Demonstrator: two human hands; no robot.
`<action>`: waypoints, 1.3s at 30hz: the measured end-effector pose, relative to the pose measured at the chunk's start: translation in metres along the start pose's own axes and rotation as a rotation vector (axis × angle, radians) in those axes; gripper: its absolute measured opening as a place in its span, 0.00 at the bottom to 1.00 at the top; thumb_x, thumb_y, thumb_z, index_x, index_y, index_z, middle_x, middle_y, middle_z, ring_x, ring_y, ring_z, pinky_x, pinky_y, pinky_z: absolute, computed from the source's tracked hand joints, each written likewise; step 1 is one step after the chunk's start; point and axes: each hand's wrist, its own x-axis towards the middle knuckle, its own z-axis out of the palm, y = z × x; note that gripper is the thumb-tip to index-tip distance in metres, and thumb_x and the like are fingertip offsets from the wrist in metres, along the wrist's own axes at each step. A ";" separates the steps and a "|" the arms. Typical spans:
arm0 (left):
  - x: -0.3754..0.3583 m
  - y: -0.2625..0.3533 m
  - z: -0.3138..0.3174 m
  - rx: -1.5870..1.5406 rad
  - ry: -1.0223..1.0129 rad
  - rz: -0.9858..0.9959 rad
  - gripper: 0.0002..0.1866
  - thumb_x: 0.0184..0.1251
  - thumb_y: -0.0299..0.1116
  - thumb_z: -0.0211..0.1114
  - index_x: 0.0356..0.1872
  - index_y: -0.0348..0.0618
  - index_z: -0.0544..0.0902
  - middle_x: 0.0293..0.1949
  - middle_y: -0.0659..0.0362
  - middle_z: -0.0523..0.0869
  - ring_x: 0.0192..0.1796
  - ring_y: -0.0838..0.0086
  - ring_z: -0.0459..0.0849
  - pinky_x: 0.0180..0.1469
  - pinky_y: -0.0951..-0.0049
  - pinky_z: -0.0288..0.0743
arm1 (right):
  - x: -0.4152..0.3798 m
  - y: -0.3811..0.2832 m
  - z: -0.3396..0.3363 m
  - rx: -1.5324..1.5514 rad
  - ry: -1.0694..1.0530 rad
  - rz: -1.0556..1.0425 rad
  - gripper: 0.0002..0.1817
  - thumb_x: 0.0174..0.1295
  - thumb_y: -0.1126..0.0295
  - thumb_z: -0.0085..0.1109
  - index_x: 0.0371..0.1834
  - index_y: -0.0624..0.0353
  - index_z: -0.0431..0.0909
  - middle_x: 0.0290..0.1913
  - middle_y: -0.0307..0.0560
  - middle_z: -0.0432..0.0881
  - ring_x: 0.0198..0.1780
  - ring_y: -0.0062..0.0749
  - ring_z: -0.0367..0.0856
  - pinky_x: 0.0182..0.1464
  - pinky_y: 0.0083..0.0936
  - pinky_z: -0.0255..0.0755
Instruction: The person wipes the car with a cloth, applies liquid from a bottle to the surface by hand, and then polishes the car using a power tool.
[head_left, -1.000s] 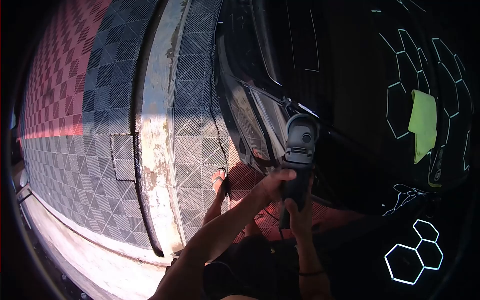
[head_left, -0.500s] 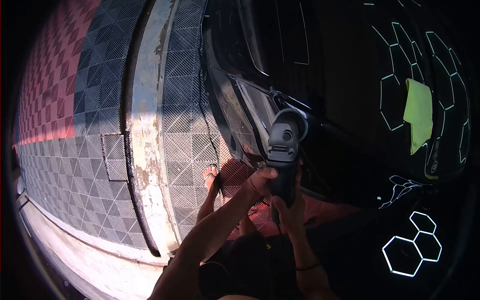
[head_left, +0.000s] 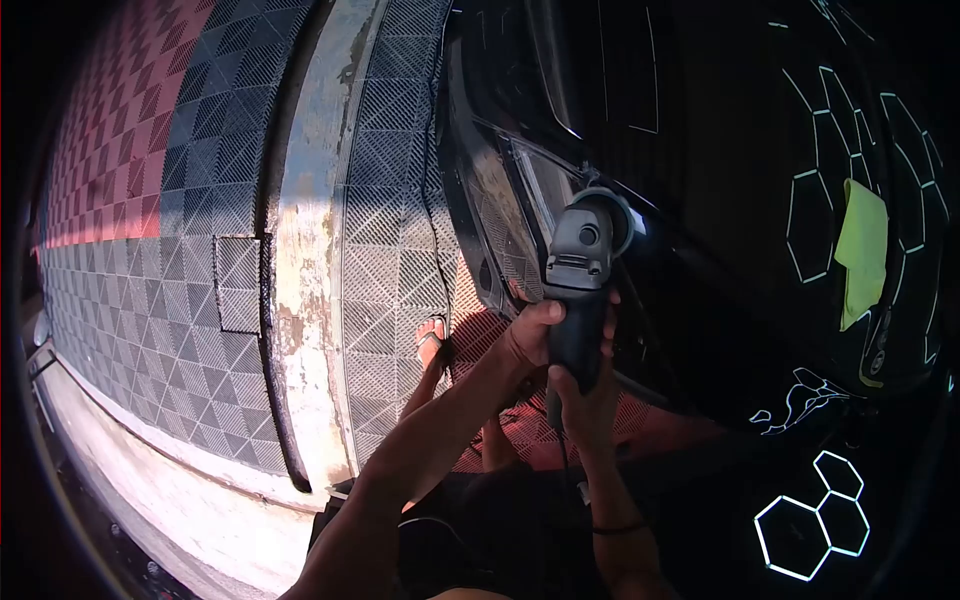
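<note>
Both hands grip a dark power polisher (head_left: 577, 335), its round pad (head_left: 622, 215) at the far end against or close over the glossy black car body (head_left: 690, 300). My left hand (head_left: 533, 330) is closed around the left side of the tool just behind its head, with the thumb on top. Farther back, my right hand (head_left: 585, 405) wraps the rear of the body from the right, thumb along the near end. Some fingers are hidden under the tool. A power cord hangs from its back end.
A yellow-green cloth (head_left: 864, 255) lies on the car at right, among reflections of hexagonal lights (head_left: 812, 535). Grey and red grid floor tiles (head_left: 210, 330) stretch to the left, crossed by a worn pale strip (head_left: 305, 260). A black cable (head_left: 433, 215) runs beside the car, near a sandalled foot (head_left: 431, 338).
The view has turned slightly, so floor, car and cloth appear farther right. The polisher has shifted a little up and right in the picture, both hands still gripping it.
</note>
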 end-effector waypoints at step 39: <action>0.010 -0.058 0.014 0.179 0.000 -0.060 0.45 0.49 0.50 0.75 0.63 0.35 0.63 0.42 0.49 0.80 0.44 0.57 0.84 0.52 0.57 0.79 | -0.029 0.038 -0.060 0.110 -0.081 0.012 0.43 0.50 0.52 0.67 0.63 0.72 0.62 0.42 0.60 0.80 0.42 0.45 0.82 0.46 0.34 0.75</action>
